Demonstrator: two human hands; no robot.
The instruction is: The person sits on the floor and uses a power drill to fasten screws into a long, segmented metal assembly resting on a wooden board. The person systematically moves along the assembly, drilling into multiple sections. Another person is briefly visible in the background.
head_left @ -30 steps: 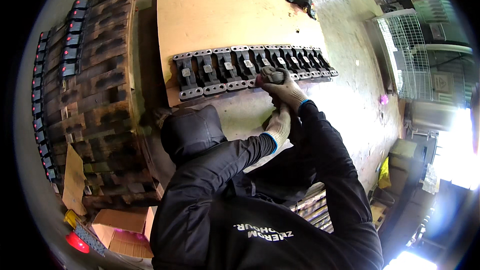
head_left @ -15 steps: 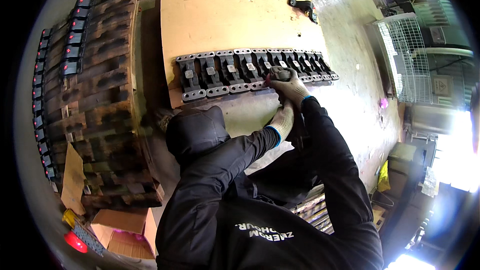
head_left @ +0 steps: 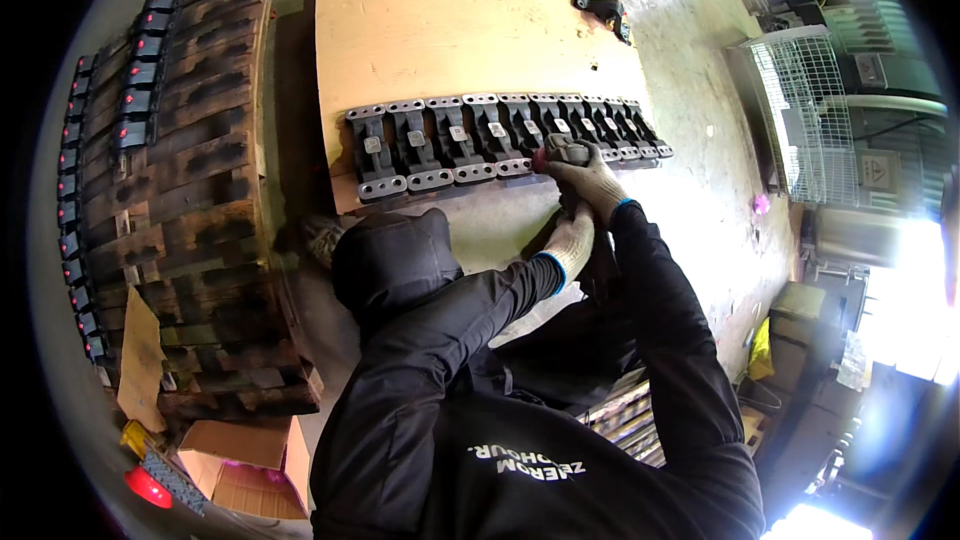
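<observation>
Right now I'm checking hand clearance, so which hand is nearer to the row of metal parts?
Right. The right hand overlaps the near edge of the row of metal parts in this view; the left hand is farther back, toward the body.

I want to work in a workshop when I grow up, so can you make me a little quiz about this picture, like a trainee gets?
1. What does the row of dark brackets lie on?
a) a wire cage
b) a tan board
c) a cardboard box

2. True or false: the right grip is closer to the row of dark brackets than the left grip is.

3. Fill in: a lone black part lies by the tan board's ____ corner.

Key: 1 b; 2 true; 3 far right.
</observation>
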